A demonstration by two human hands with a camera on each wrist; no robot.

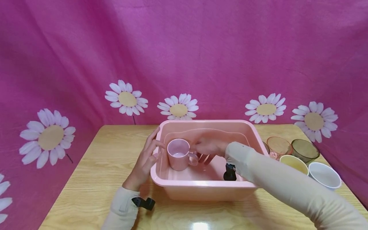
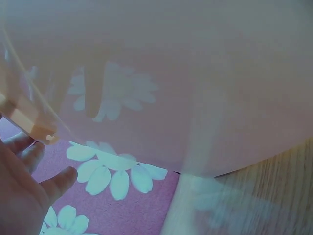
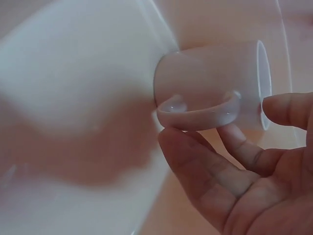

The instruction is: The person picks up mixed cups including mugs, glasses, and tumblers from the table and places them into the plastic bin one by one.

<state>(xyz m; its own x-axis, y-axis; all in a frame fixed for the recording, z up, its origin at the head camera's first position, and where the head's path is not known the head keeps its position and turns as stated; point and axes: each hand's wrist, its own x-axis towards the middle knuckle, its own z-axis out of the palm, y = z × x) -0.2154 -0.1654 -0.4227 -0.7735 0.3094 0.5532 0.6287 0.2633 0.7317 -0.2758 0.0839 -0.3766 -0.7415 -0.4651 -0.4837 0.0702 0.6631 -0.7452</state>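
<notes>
A pink mug [image 1: 179, 162] stands upright inside a pink plastic tub [image 1: 207, 183], near its left wall. Its handle [image 3: 200, 119] points toward my right hand [image 1: 209, 147], which reaches down into the tub. In the right wrist view, the fingers are loosely bent beside the handle and the thumb is at the mug's rim; they do not close round it. My left hand [image 1: 143, 163] rests against the tub's left rim with fingers extended. The left wrist view shows that hand beside the tub's outer wall [image 2: 195, 98], the thumb held apart.
Right of the tub stand an orange clear cup [image 1: 279, 145], a dark olive cup [image 1: 305, 150], a yellow cup [image 1: 294, 164] and a white cup [image 1: 325, 175]. Part of another cup shows behind the tub's edge. A wooden table [image 1: 86, 191] bears everything; a pink flowered cloth [image 1: 201, 57] hangs behind.
</notes>
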